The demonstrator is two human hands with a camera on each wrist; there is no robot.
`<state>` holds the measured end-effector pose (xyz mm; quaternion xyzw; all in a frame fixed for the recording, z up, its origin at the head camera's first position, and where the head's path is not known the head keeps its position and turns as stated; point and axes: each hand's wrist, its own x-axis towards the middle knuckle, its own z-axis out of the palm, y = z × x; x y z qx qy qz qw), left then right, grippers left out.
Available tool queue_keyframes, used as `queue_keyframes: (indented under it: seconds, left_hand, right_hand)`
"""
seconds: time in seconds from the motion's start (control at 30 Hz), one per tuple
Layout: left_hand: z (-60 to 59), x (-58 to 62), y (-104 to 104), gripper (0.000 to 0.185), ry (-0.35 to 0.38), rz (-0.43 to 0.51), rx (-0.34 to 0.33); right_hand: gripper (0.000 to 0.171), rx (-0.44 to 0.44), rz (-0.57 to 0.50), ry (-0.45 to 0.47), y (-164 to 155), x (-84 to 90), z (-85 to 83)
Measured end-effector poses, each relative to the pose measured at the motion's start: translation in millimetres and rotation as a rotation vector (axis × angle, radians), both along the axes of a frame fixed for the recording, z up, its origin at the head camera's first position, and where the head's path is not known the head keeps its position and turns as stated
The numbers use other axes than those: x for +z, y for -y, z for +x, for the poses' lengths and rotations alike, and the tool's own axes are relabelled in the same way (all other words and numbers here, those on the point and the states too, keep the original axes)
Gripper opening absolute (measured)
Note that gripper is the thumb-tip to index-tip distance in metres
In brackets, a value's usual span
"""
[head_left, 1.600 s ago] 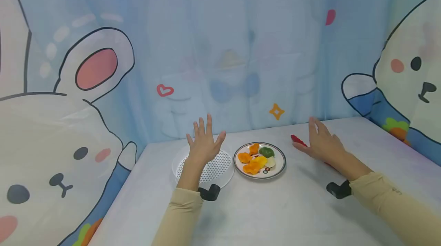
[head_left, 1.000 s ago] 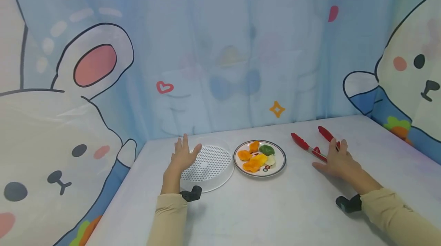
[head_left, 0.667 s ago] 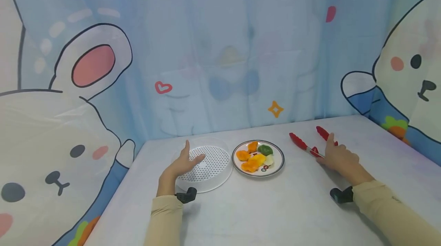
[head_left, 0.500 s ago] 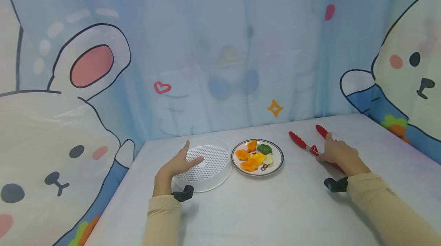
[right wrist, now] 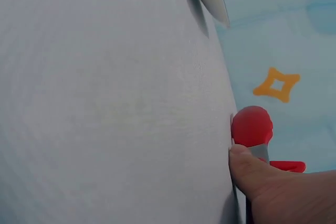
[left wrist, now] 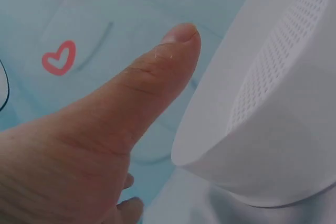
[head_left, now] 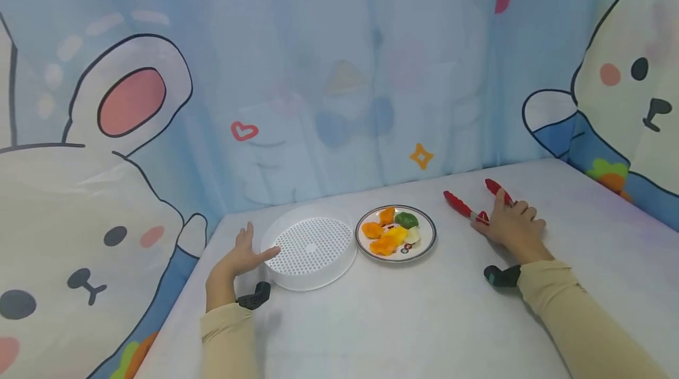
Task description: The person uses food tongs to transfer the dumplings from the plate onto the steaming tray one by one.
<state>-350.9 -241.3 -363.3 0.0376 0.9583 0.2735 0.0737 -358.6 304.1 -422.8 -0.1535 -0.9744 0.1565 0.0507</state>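
To the left of a round white perforated basket (head_left: 310,244), my left hand (head_left: 240,258) is held with thumb and fingers spread, holding nothing. In the left wrist view, the thumb lies beside the basket wall (left wrist: 273,145). My right hand (head_left: 514,227) grips a pair of red-tipped tongs (head_left: 457,203) lying spread on the table. Its thumb presses one arm near the red head (right wrist: 253,125), and the index finger reaches along the other arm. The hand hides the tongs' handle end. Between basket and tongs sits a patterned plate (head_left: 427,227) with orange, yellow, green and pale food-like pieces (head_left: 394,239).
The table (head_left: 392,320) has a white cover, and its back edge meets a blue cartoon curtain (head_left: 297,72). The plate stands right beside the basket's right side. A black wrist camera (head_left: 501,276) juts inward from the right sleeve, another (head_left: 254,296) from the left.
My right hand has come down onto the tongs, and its fingers have curled round them. The left hand has drawn back from over the basket to its left side. The head view has tilted slightly.
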Motion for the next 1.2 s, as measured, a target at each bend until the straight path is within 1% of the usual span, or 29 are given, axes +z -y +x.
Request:
queue_keyframes:
  seconds: [0.17,0.3,0.4,0.5,0.6,0.67,0.77,0.87,0.9,0.97,1.07,1.2]
  left_hand:
    - [-2.4,-5.2,5.1,0.113,0.101,0.045,-0.043]
    - [-6.7,-6.8,4.9,0.112,0.153,0.023,-0.077]
    - [-7.4,-6.2,4.0,0.115,0.169,0.018,-0.074]
    - [-5.5,-6.3,4.7,0.117,0.196,0.074,-0.08]
    - [-3.5,-9.3,6.8,0.12,0.217,0.139,-0.12]
    - [-2.1,-12.2,7.9,0.123,0.228,0.167,-0.149]
    - [-0.3,-15.5,7.5,0.127,0.224,0.184,-0.179]
    - [-0.2,-18.4,5.5,0.125,0.204,0.203,-0.196]
    - [-0.5,-19.2,4.7,0.124,0.196,0.208,-0.199]
    - [-1.1,-19.6,2.9,0.122,0.187,0.199,-0.2]
    - [-1.7,-17.1,1.1,0.123,0.186,0.153,-0.183]
    - [-1.6,-11.7,1.2,0.127,0.196,0.1,-0.156]
  right_hand:
    - [0.12,0.006,-0.036,-0.103,-5.3,-2.2,-6.4]
    - [0.128,-0.032,-0.054,-0.158,-5.4,-4.3,-7.8]
    - [0.131,-0.078,-0.046,-0.164,-4.4,-5.5,-7.2]
    - [0.132,-0.108,-0.03,-0.153,-5.0,-7.0,-6.1]
    - [0.126,-0.119,-0.027,-0.147,-6.8,-8.7,-5.3]
    - [0.12,-0.122,-0.05,-0.134,-7.9,-8.4,-5.0]
    - [0.118,-0.112,-0.137,-0.111,-10.0,-2.9,-3.3]
    - [0.117,-0.054,-0.243,-0.121,-14.2,6.3,-0.8]
    - [0.116,-0.019,-0.278,-0.133,-16.0,10.2,0.3]
    - [0.114,0.068,-0.308,-0.156,-20.5,18.4,2.1]
    - [0.114,0.215,-0.28,-0.168,-25.3,34.1,4.0]
    - [0.122,0.381,-0.171,-0.108,-21.3,57.1,7.5]
